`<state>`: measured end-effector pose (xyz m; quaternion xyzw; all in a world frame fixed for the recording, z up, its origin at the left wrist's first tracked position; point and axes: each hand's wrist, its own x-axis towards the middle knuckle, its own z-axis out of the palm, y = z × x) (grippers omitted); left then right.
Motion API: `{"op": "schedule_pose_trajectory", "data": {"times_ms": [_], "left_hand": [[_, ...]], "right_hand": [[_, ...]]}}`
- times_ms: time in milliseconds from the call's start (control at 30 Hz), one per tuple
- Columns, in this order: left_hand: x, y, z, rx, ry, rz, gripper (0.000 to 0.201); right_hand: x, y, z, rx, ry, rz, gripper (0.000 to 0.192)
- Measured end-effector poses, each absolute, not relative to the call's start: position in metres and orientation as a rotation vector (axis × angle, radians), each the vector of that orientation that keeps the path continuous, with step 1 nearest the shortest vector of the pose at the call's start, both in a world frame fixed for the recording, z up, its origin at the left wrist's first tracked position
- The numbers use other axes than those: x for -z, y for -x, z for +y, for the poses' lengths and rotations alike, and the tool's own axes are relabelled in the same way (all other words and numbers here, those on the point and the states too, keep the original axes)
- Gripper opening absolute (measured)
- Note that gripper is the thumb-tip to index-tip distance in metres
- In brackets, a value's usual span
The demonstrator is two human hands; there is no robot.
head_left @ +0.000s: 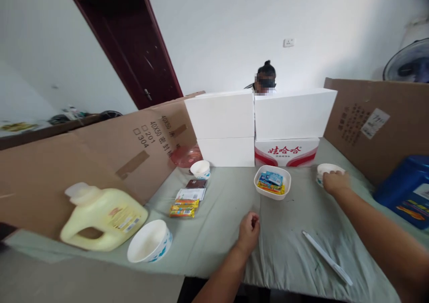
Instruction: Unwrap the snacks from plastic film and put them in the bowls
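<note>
Right hand is gripping the small white cup, right of the snack bowl; left hand, fisted and empty, is resting on the counter before that bowl.

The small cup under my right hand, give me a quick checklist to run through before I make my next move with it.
1. Right hand on the small cup: ok, fingers rest over its rim.
2. Cup gripped firmly: cannot tell, the hand hides most of it.
3. Cup contents: cannot tell, the opening is covered.
4. Left hand free: ok, loosely closed on the tablecloth, nothing visible in it.
5. Space between cup and the snack bowl: ok, bare cloth lies between them.
6. White stick near the right forearm: not ok, it lies under the arm's way back.
</note>
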<state>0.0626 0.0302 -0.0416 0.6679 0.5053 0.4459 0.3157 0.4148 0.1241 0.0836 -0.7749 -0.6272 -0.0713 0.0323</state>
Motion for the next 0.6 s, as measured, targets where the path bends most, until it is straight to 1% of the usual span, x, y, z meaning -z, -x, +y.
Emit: {"op": "schedule_pose_trajectory", "data": {"times_ms": [133, 267, 433, 500, 600], "left_hand": [[0.042, -0.069, 0.026, -1.118, -1.811, 1.400, 0.013], [0.021, -0.052, 0.047, -1.004, -1.877, 1.493, 0.019], [-0.039, 0.039, 0.131, -1.011, -1.890, 1.869, 0.023], [-0.061, 0.080, 0.163, -0.933, -1.877, 2.031, 0.017], [-0.081, 0.124, 0.192, -0.769, -1.871, 2.171, 0.009]], "right_hand": [[-0.082, -0.381, 0.110, 0.325, 2.213, -2.081, 0.025], [-0.054, -0.330, 0.075, 0.326, 1.857, -2.291, 0.034], [-0.001, -0.293, 0.018, 0.122, 1.488, -2.310, 0.026], [0.016, -0.281, 0.000, 0.046, 1.420, -2.278, 0.025], [0.032, -0.264, -0.016, -0.017, 1.363, -2.253, 0.023]]}}
